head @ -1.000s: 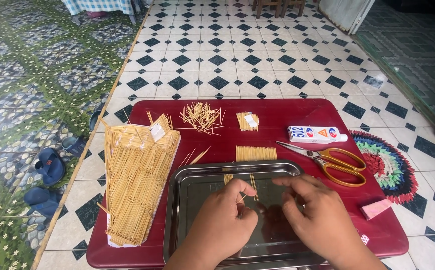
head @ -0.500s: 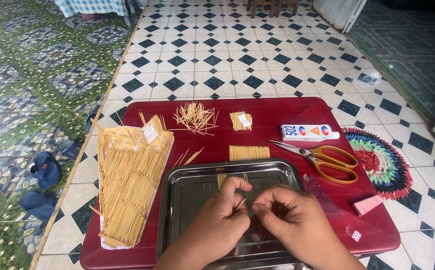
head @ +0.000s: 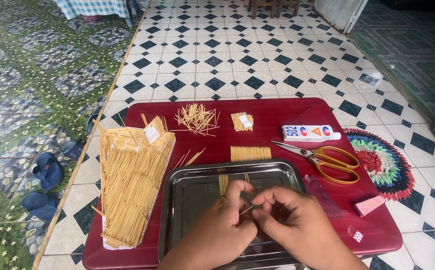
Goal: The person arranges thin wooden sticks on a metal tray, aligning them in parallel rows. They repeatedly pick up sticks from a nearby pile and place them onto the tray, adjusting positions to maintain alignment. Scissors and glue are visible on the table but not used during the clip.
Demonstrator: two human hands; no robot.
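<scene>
Steel tray (head: pixel 187 200) lies under our curled left hand (head: pixel 227 227) and right hand (head: pixel 287 225), fingertips pinching one thin stick (head: pixel 246 210) between them

Bright, even daylight; soft shadows, sharp focus.
</scene>
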